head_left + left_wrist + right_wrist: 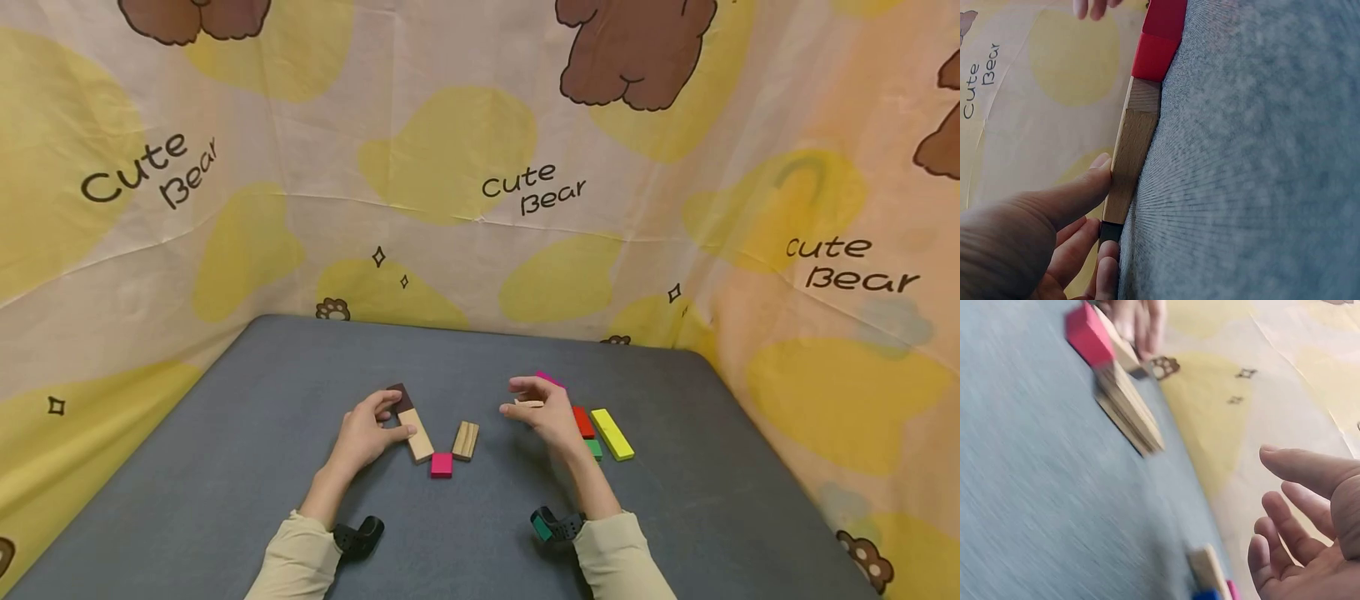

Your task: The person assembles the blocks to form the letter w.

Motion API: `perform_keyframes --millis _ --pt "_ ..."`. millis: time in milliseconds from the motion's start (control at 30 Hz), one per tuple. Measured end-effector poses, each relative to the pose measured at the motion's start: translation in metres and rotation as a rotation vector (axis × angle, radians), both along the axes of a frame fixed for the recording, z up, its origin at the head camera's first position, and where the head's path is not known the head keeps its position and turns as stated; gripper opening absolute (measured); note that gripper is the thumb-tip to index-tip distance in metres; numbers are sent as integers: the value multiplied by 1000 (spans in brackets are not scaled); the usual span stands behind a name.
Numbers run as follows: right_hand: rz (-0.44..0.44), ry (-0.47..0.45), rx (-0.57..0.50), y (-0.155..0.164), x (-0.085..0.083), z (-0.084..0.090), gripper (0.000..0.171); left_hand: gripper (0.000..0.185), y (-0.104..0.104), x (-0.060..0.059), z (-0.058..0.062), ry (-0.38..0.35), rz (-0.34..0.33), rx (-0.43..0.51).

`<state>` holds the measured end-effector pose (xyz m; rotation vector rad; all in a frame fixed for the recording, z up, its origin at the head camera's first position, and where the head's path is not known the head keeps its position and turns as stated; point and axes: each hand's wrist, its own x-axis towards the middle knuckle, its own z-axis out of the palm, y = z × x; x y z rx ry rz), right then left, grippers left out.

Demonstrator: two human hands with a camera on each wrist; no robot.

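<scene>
My left hand (397,414) grips a long light wooden block (417,435) lying on the grey table (247,433). Its thumb (1088,184) presses the block's side (1136,140), and its fingers curl at the dark brown block (401,395) at the far end. A pink square block (442,464) touches the near end, and a striped wooden block (466,439) lies just right of it. My right hand (512,397) hovers with relaxed, loosely bent fingers (1294,515) and holds nothing. A small pale wooden block (529,403) lies by its fingertips.
To the right of the right hand lie a red block (582,422), a yellow block (612,433), a green block (594,449) and a magenta block (550,379). A bear-print cloth wall (465,167) encloses the table on three sides.
</scene>
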<state>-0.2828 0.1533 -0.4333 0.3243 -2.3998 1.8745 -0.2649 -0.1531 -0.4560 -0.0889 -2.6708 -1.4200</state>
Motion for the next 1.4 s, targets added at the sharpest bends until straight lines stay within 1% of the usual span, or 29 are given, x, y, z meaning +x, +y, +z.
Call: perform_keyframes --millis 100,267,433,700,833,900,1067,1133,1300,1400 --pt "-8 27 29 13 -7 5 40 61 -1 0 -1 3 0 -1" --pt "9 9 71 30 -18 6 40 62 -1 0 -1 1 1 0" --pt "28 -23 116 41 -27 2 42 62 -2 -1 -1 -1 1 -1" --pt "55 -43 140 48 -42 -8 39 62 -1 -2 -2 -4 7 -7" --pt "76 -35 159 48 -45 -11 40 61 -1 -2 -3 -9 9 -8" --pt "98 -16 163 48 -45 -11 39 61 -1 -2 -3 -11 12 -7" --pt "142 -45 126 43 -43 -9 40 62 0 -2 -3 -10 18 -6" --pt "134 -80 114 41 -44 -9 42 62 0 -3 -3 -9 19 -4" --pt "100 -88 139 39 -48 -16 39 62 0 -3 -4 -7 20 -3" --pt "97 -80 154 38 -49 -19 36 62 1 -3 -5 -3 21 -3"
